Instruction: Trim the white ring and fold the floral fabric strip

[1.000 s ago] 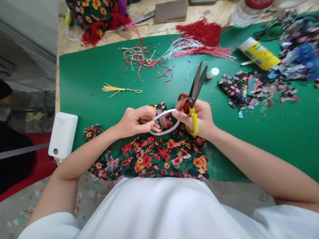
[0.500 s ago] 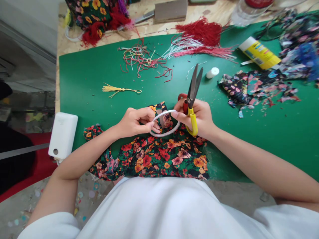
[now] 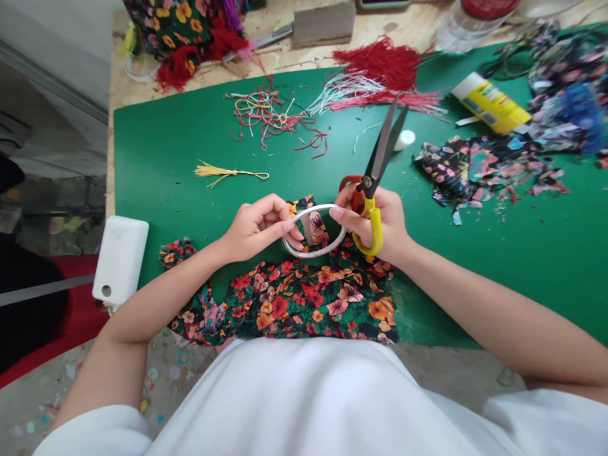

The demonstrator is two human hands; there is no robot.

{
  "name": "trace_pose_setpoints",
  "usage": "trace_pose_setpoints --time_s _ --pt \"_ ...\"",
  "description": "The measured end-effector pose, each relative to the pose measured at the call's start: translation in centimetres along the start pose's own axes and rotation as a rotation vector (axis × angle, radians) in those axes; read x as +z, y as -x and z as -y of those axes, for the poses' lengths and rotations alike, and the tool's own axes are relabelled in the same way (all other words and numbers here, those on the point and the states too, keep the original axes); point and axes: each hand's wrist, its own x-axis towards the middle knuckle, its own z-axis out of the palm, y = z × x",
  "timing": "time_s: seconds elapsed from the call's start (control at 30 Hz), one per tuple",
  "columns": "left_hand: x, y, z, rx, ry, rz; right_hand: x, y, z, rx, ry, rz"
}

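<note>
A thin white ring (image 3: 315, 254) is held between my two hands, above floral fabric. My left hand (image 3: 261, 227) pinches the ring's left side between thumb and fingers. On the opposite side, my right hand (image 3: 380, 221) grips the ring with thumb and fingertip, and it also carries scissors (image 3: 377, 158) with one red and one yellow handle. The scissor blades point up and away, slightly apart. Below the ring, dark floral fabric (image 3: 304, 301) with red and orange flowers lies along the table's near edge. A yellow tassel (image 3: 232, 171) lies beyond my left hand.
On the green mat (image 3: 190, 136) lie tangled cords (image 3: 275, 114), red tassel threads (image 3: 384, 63), a small white cap (image 3: 405, 140), a yellow glue bottle (image 3: 494, 104) and fabric scraps (image 3: 475, 168). A white power bank (image 3: 120, 258) sits at the left edge. A whetstone-like block (image 3: 323, 25) lies behind.
The scissors have tilted to the right, their tips moving up. The ring has turned slightly and opened wider to view, while my left hand's fingers have loosened a little on it.
</note>
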Motion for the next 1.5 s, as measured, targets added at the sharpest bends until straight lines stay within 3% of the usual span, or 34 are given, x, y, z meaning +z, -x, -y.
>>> trace_pose_setpoints --time_s 0.63,1.0,1.17,1.5 --pt "0.11 -0.29 0.95 0.102 -0.019 -0.165 -0.04 -0.23 -0.08 0.100 -0.094 -0.051" --pt "-0.18 -0.17 0.89 0.067 0.100 -0.150 0.17 -0.45 -0.20 0.167 -0.186 -0.080" --pt "-0.45 -0.12 0.60 0.032 0.041 -0.080 0.09 -0.45 -0.46 0.161 -0.185 -0.068" --pt "-0.69 -0.11 0.60 0.037 0.068 -0.065 0.13 -0.56 -0.63 0.154 -0.188 -0.097"
